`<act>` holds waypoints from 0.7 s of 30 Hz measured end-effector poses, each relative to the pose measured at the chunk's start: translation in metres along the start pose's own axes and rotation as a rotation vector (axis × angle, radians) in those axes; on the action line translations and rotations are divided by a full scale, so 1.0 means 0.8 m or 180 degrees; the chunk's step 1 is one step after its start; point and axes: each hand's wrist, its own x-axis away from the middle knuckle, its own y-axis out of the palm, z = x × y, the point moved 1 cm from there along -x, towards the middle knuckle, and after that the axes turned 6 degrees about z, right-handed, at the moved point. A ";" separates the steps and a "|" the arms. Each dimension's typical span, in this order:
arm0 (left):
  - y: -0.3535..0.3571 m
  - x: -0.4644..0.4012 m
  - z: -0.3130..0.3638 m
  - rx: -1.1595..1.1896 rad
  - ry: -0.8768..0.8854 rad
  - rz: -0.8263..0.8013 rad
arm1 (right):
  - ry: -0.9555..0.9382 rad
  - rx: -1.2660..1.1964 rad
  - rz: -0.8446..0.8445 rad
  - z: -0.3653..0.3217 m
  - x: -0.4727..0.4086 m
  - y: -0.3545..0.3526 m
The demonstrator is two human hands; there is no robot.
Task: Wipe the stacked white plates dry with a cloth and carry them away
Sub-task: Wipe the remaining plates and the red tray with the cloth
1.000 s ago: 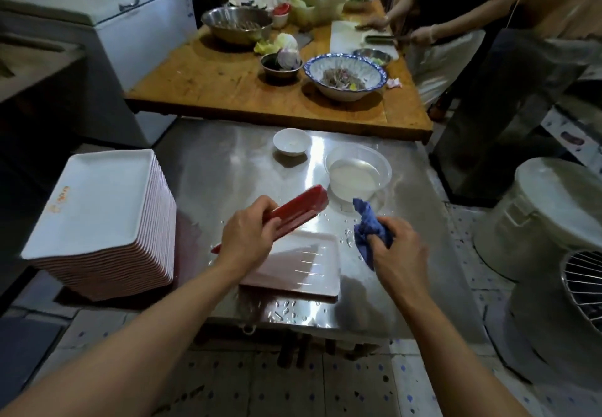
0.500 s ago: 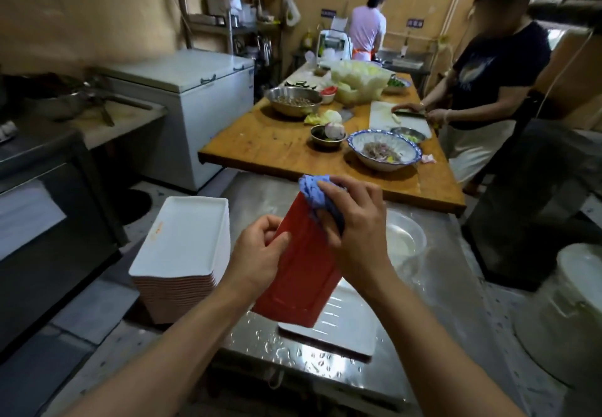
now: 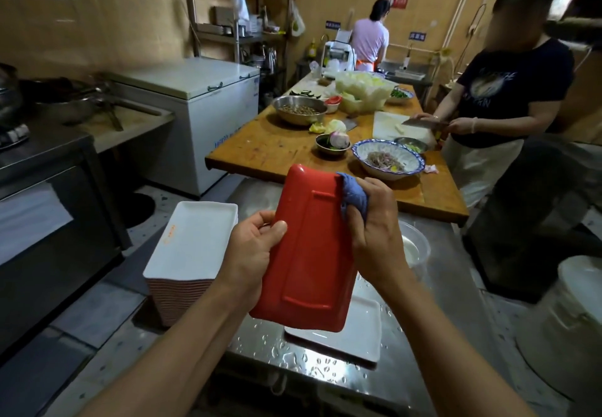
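- The steel worktop (image 3: 260, 345) is beaded with water drops along its near edge; behind it stands a wooden worktop (image 3: 270, 149) with bowls and vegetables.
- A stack (image 3: 192, 253) of white plates sits off the steel worktop's left edge, well clear of both hands.
- A plate (image 3: 309, 253) is held up on end above the steel worktop, its red underside facing the camera — tilted a little to the left.
- One white plate (image 3: 358, 332) lies flat on the steel worktop, wet, right below the raised one.
- The left hand (image 3: 254, 247) grips the raised plate's left edge, thumb across the red underside and fingers curled behind.
- The right hand (image 3: 374, 237) is clenched round a blue cloth (image 3: 353, 198) and presses it against the plate's upper right edge.
- A clear tub (image 3: 417, 250) sits on the steel worktop, just beyond the right wrist.
- A person (image 3: 495, 100) at the wooden worktop's far right side is cutting on a white board.
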 end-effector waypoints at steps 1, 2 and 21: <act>0.001 0.000 0.000 0.0091 -0.0033 0.0004 | 0.0129 -0.0100 0.0062 -0.002 0.002 0.001; 0.003 0.000 -0.001 0.0181 -0.0066 0.0027 | 0.0260 -0.0178 0.0121 -0.005 0.005 0.003; -0.002 -0.032 0.019 -0.1619 0.0486 -0.0233 | 0.1343 -0.1291 -0.0359 0.008 0.024 -0.048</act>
